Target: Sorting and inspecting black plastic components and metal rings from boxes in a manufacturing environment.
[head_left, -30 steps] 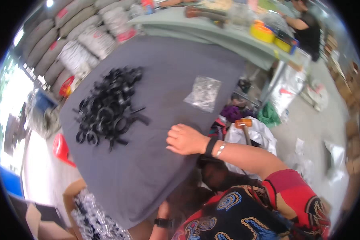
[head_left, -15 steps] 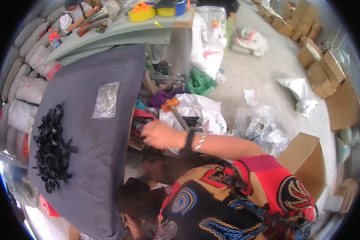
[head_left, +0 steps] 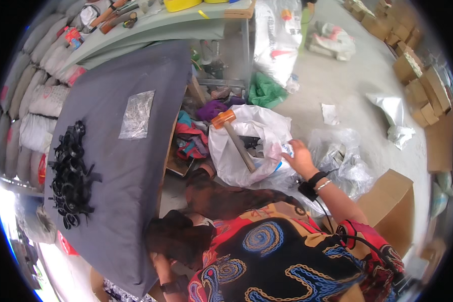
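Note:
My right hand (head_left: 301, 159) is at the right rim of a white woven sack (head_left: 274, 118), its fingers closed on the edge. A mallet (head_left: 239, 146) with an orange head lies across the sack's mouth, and dark pieces show inside. Low by the table's near right edge is my left hand (head_left: 161, 262), its fingers mostly hidden. On the grey cloth-covered table (head_left: 121, 186) lie a pile of black ring-shaped plastic clips (head_left: 70, 176) and a clear bag of small metal parts (head_left: 137, 115).
Colored cloths (head_left: 191, 136) bunch between table and sack. Clear plastic bags (head_left: 345, 156) and an open cardboard box (head_left: 387, 206) stand to the right. Stacked sacks (head_left: 48, 98) line the left, boxes (head_left: 430, 95) the far right. A green bag (head_left: 267, 90) lies beyond the sack.
My right hand has moved right, from beside the colored cloths to the white sack's right rim. The sack now sits more open to view. My left hand stays low by the table.

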Demonstrator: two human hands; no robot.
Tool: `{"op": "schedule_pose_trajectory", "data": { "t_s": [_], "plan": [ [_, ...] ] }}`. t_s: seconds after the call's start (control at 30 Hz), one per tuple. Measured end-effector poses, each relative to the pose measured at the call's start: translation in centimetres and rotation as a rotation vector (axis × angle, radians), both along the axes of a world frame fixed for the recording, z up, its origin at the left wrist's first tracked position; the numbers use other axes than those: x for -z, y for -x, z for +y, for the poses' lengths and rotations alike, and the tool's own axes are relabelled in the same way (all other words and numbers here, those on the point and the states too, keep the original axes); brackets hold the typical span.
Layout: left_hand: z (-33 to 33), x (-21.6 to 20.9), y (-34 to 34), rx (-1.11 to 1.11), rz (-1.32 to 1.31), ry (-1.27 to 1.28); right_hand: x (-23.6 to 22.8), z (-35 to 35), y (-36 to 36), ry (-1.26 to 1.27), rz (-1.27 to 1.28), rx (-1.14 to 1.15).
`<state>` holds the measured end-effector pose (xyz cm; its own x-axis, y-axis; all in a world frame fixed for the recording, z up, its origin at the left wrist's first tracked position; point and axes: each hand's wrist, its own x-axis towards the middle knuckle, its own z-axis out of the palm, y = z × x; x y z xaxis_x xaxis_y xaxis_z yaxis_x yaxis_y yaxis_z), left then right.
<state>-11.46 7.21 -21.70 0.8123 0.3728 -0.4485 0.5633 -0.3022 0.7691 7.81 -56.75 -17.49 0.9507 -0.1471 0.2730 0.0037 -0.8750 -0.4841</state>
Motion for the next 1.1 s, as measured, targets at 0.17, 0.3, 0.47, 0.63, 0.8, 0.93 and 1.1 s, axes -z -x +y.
{"op": "schedule_pose_trajectory", "data": {
  "t_s": [0.17, 0.3, 0.47, 0.63, 0.8, 0.93, 1.1],
  "plan": [
    [-4.2, -1.7, -0.1, -0.095, 0.006, -0.061, 2.8, 8.6, -6.3, -0.079, 0.152, -0.186],
    [-7.4, -6.4, 1.6, -0.138, -0.056, -0.021, 7.1, 11.7, -9.0, -0.047, 0.633, -0.143],
    [-12.2, -13.9, 0.2, -0.125, -0.368, -0.507, 4.9, 11.6, -10.2, -0.667, 0.601, 0.006],
    [-13.9, -21.0, -7.4, -0.002, -0.745, -0.754, -4.1, 11.0, -9.6, -0.726, 0.313, -0.131],
    [-13.9, -22.5, -17.7, 0.283, -0.509, -1.025, -13.9, 14.0, -15.2, -0.453, -0.001, -0.408],
    [-13.0, -20.1, -21.0, 0.3, -0.319, -1.088, -20.6, 19.3, -20.8, -0.365, 0.009, -0.527],
    [-13.0, -19.6, -21.3, 0.269, -0.39, -1.045, -20.3, 25.4, -32.5, -0.167, 0.031, -0.562]
  ]
}}
